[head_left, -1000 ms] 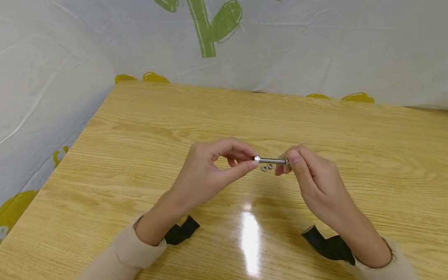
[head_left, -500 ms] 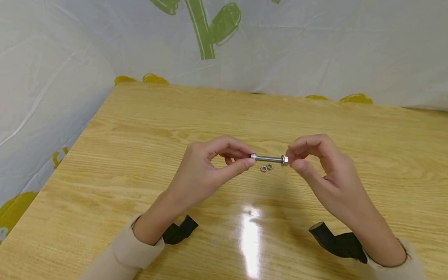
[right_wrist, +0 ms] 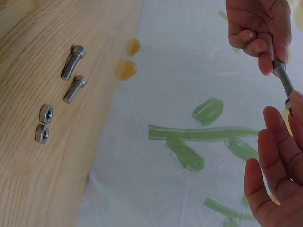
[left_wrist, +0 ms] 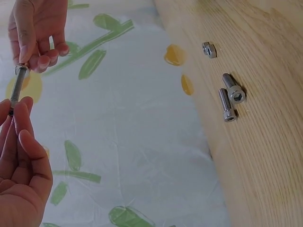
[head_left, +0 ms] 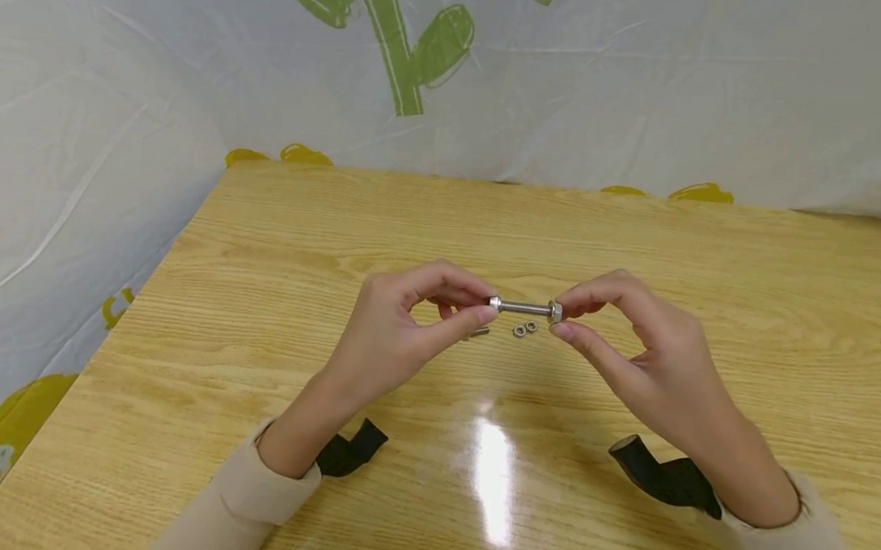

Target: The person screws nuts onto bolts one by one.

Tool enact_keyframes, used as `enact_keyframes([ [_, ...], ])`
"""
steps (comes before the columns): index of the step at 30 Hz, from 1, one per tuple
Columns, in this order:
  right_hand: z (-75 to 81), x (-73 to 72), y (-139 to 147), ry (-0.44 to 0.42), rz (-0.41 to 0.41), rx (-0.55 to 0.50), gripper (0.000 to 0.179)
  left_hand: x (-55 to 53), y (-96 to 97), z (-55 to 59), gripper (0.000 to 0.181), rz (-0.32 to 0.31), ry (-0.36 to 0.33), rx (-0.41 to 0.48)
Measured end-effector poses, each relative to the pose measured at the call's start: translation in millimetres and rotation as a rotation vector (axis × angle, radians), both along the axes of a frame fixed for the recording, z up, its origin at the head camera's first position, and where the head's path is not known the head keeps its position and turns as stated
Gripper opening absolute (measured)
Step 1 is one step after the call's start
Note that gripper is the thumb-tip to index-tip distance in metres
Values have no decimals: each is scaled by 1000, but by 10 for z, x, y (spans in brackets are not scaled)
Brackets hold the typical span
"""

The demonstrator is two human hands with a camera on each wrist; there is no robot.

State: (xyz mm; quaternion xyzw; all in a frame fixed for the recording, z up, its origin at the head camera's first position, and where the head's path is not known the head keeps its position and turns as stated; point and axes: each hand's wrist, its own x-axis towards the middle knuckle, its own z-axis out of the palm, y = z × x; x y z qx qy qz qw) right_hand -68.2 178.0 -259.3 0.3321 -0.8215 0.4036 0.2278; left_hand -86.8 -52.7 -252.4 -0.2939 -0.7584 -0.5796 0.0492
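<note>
My left hand [head_left: 402,330] pinches the head of a steel bolt [head_left: 524,308] between thumb and fingers, holding it level above the table. On the bolt's right end sits a nut [head_left: 556,311] with a wider rim on its inner side. The thumb and index finger of my right hand [head_left: 649,355] pinch this nut, the thumb slightly below it. Threaded shank [left_wrist: 18,90] shows between both hands in the left wrist view. The bolt's head is mostly covered by my left fingertips.
Two loose nuts [right_wrist: 43,125] lie on the wooden table [head_left: 413,225] below the held bolt. Beside them are two socket-head bolts, one thicker [right_wrist: 72,62] and one thinner [right_wrist: 75,89]. A patterned cloth [head_left: 563,93] hangs behind the table.
My right fingers drew back off the nut to the right, uncovering it, then closed on it again. The bolt and left hand shifted slightly left; a loose bolt's end now shows beneath the left hand.
</note>
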Motion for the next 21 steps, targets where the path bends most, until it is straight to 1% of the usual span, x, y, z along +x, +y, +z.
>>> enact_keyframes([
  [4, -10, 10, -7, -13, -14, 11, 18, 0, 0, -6, 12, 0, -1, -7],
  [9, -22, 23, -7, -55, -40, 42, 22, -5, 0, -21, 12, 1, 0, -13],
  [11, -27, 28, -8, -59, -50, 63, 21, -8, 4, -29, 11, 0, 0, -15],
  [15, -37, 35, -9, -58, -43, 109, 13, -9, 21, -39, 11, -1, 2, -17],
  [19, -34, 55, -35, -152, -33, 112, 6, -2, 40, -35, 11, -7, 5, -13],
  [21, -32, 66, -53, -204, -34, 96, 10, 4, 50, -34, 11, -15, 9, -9],
])
